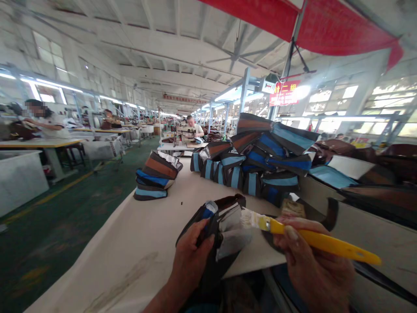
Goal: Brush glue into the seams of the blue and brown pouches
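Observation:
My left hand (193, 254) is closed on a dark fabric piece (213, 226) with a blue patch and a pale flap, held over the near part of the pale table (137, 243). A brush with a yellow handle (329, 244) is gripped in my right hand (314, 261), thumb on top near the ferrule. Its whitish bristles (250, 218) touch or nearly touch the right edge of the pale flap. Part of the piece's lower side is hidden by my left hand and shadow.
Striped fabric pieces form a small stack (158, 174) at the table's left edge and a large pile (257, 161) at the back. A small block-like container (293, 208) stands behind my right hand. People sit at workstations farther off.

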`<act>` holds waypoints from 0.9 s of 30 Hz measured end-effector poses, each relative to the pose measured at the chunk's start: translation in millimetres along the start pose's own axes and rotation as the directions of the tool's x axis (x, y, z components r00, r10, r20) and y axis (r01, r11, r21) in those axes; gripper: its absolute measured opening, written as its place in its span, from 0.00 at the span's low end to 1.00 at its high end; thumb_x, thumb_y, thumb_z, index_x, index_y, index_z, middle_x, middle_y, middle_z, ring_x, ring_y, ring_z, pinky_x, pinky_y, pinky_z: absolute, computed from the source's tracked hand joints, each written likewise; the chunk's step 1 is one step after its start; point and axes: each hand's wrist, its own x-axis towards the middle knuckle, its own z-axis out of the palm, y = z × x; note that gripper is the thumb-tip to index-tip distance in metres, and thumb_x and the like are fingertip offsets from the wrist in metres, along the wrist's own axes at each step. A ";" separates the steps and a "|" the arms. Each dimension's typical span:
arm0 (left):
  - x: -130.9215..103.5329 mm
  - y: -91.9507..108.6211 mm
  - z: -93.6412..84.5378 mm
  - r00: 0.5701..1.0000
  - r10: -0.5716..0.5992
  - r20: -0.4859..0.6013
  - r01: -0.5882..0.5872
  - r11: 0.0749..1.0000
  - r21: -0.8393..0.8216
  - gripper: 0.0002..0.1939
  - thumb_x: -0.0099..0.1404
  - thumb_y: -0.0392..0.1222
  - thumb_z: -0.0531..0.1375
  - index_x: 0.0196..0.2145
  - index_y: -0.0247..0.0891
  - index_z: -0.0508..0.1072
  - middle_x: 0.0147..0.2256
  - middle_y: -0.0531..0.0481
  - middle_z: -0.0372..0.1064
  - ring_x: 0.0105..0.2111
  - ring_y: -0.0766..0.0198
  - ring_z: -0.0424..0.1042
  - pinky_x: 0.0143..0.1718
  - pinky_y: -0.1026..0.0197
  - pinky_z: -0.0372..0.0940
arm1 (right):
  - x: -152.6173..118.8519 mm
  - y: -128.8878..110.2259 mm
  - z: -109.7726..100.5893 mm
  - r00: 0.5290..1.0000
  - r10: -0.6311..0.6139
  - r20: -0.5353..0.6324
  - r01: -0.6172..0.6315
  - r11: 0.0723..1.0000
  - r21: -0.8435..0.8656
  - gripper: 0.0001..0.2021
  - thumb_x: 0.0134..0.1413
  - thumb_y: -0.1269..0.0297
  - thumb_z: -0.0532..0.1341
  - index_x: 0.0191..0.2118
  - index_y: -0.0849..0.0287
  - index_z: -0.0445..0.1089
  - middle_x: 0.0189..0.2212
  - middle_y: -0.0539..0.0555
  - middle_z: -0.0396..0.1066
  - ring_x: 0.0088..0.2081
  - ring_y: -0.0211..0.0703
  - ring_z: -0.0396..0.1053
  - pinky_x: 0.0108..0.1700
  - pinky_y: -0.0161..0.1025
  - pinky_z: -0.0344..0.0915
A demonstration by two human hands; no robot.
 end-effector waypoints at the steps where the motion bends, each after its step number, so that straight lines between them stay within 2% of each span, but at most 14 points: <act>1: 0.0 3.4 -4.4 1.000 -0.012 0.016 0.013 0.999 -0.052 0.19 0.62 0.43 0.60 0.51 0.40 0.74 0.44 0.49 0.77 0.43 0.57 0.75 0.46 0.57 0.70 | 0.2 2.3 6.6 0.999 -0.024 0.025 0.023 1.000 0.017 0.05 0.56 0.64 0.67 0.38 0.58 0.72 0.28 0.52 0.71 0.25 0.37 0.69 0.26 0.34 0.69; 4: 0.4 11.7 -13.7 0.996 -0.061 0.072 0.074 0.979 -0.192 0.22 0.61 0.44 0.61 0.54 0.42 0.73 0.50 0.50 0.75 0.49 0.55 0.73 0.53 0.55 0.67 | -1.2 6.3 26.1 0.993 -0.071 0.092 0.066 0.996 0.059 0.03 0.59 0.68 0.64 0.39 0.57 0.72 0.27 0.50 0.70 0.23 0.35 0.68 0.22 0.31 0.66; 8: 2.1 21.1 -19.2 0.975 -0.144 0.170 0.193 0.929 -0.317 0.24 0.61 0.45 0.61 0.55 0.41 0.73 0.52 0.49 0.73 0.52 0.52 0.71 0.54 0.53 0.67 | 1.8 10.9 50.1 0.963 -0.205 0.173 0.208 0.978 0.004 0.04 0.60 0.71 0.61 0.39 0.55 0.71 0.27 0.49 0.69 0.23 0.35 0.68 0.23 0.32 0.68; 10: 1.7 26.2 -20.0 0.966 -0.175 0.192 0.237 0.896 -0.376 0.25 0.60 0.45 0.62 0.55 0.40 0.73 0.50 0.49 0.75 0.51 0.51 0.72 0.52 0.54 0.68 | 8.1 18.5 58.9 0.916 -0.281 0.287 0.304 0.952 -0.038 0.06 0.60 0.73 0.60 0.40 0.54 0.70 0.30 0.49 0.70 0.27 0.37 0.70 0.28 0.34 0.69; 13: -0.1 32.5 -21.1 0.954 -0.202 0.219 0.285 0.833 -0.473 0.25 0.60 0.45 0.62 0.55 0.39 0.73 0.47 0.49 0.76 0.47 0.53 0.74 0.49 0.56 0.69 | 19.3 32.0 64.2 0.818 -0.390 0.423 0.484 0.864 -0.140 0.08 0.59 0.73 0.60 0.42 0.54 0.70 0.33 0.50 0.72 0.34 0.41 0.72 0.36 0.39 0.70; 15: -0.7 33.6 -22.6 0.948 -0.221 0.231 0.312 0.793 -0.524 0.26 0.60 0.45 0.63 0.56 0.39 0.73 0.46 0.48 0.76 0.46 0.53 0.74 0.48 0.56 0.70 | 23.0 36.1 63.3 0.827 -0.397 0.397 0.495 0.850 -0.180 0.07 0.59 0.73 0.60 0.42 0.54 0.70 0.33 0.51 0.72 0.34 0.42 0.72 0.37 0.40 0.69; 17: -0.3 31.8 -24.6 0.936 -0.245 0.252 0.347 0.754 -0.558 0.27 0.59 0.44 0.64 0.56 0.40 0.72 0.46 0.48 0.77 0.45 0.53 0.75 0.46 0.57 0.70 | 21.7 35.3 62.3 0.868 -0.363 0.340 0.430 0.891 -0.148 0.08 0.60 0.73 0.60 0.43 0.54 0.69 0.33 0.50 0.72 0.33 0.41 0.72 0.36 0.40 0.69; 18: 0.2 30.3 -25.5 0.932 -0.253 0.260 0.360 0.737 -0.573 0.27 0.59 0.44 0.64 0.57 0.41 0.71 0.46 0.48 0.77 0.45 0.54 0.75 0.45 0.57 0.70 | 19.9 34.0 62.7 0.866 -0.354 0.354 0.418 0.900 -0.124 0.09 0.60 0.73 0.60 0.44 0.54 0.69 0.34 0.50 0.72 0.33 0.41 0.72 0.36 0.40 0.69; 19: 0.6 28.7 -26.5 0.930 -0.257 0.264 0.366 0.724 -0.585 0.27 0.59 0.44 0.65 0.57 0.41 0.71 0.45 0.48 0.77 0.44 0.54 0.75 0.45 0.58 0.70 | 17.9 32.8 64.1 0.841 -0.365 0.399 0.437 0.893 -0.106 0.09 0.60 0.73 0.60 0.45 0.54 0.68 0.34 0.50 0.72 0.33 0.41 0.72 0.37 0.40 0.69; 21: 1.3 25.7 -28.2 0.931 -0.259 0.258 0.364 0.713 -0.600 0.27 0.59 0.43 0.65 0.57 0.41 0.71 0.45 0.48 0.77 0.43 0.56 0.76 0.44 0.59 0.70 | 15.5 32.0 69.3 0.754 -0.407 0.516 0.525 0.845 -0.101 0.09 0.61 0.74 0.59 0.45 0.55 0.68 0.35 0.51 0.74 0.35 0.42 0.72 0.39 0.41 0.69; 22: 1.5 24.1 -29.1 0.933 -0.260 0.250 0.360 0.713 -0.602 0.27 0.60 0.43 0.65 0.57 0.41 0.71 0.45 0.48 0.77 0.42 0.57 0.76 0.44 0.60 0.70 | 15.5 32.3 72.3 0.725 -0.425 0.542 0.563 0.819 -0.111 0.08 0.61 0.74 0.59 0.44 0.55 0.68 0.35 0.52 0.74 0.36 0.42 0.73 0.40 0.41 0.69; 23: 1.5 22.2 -30.1 0.934 -0.262 0.244 0.358 0.716 -0.600 0.26 0.60 0.43 0.64 0.57 0.40 0.71 0.45 0.49 0.77 0.42 0.58 0.76 0.44 0.61 0.70 | 16.2 32.8 74.9 0.725 -0.435 0.534 0.578 0.806 -0.127 0.08 0.61 0.74 0.59 0.44 0.56 0.69 0.35 0.52 0.74 0.37 0.42 0.73 0.40 0.41 0.69; 25: 1.7 16.8 -32.7 0.934 -0.263 0.241 0.356 0.728 -0.586 0.26 0.62 0.43 0.63 0.57 0.40 0.70 0.45 0.48 0.77 0.43 0.58 0.76 0.44 0.61 0.69 | 18.8 32.8 77.0 0.802 -0.422 0.423 0.521 0.840 -0.149 0.08 0.61 0.73 0.60 0.44 0.56 0.69 0.36 0.52 0.73 0.37 0.42 0.73 0.40 0.41 0.70; 27: 3.2 9.8 -36.5 0.935 -0.265 0.234 0.353 0.747 -0.563 0.25 0.63 0.44 0.63 0.58 0.40 0.70 0.45 0.48 0.76 0.43 0.58 0.75 0.45 0.60 0.69 | 20.4 29.6 74.1 0.880 -0.357 0.311 0.414 0.900 -0.138 0.07 0.60 0.72 0.61 0.44 0.55 0.70 0.34 0.52 0.72 0.35 0.42 0.73 0.38 0.41 0.70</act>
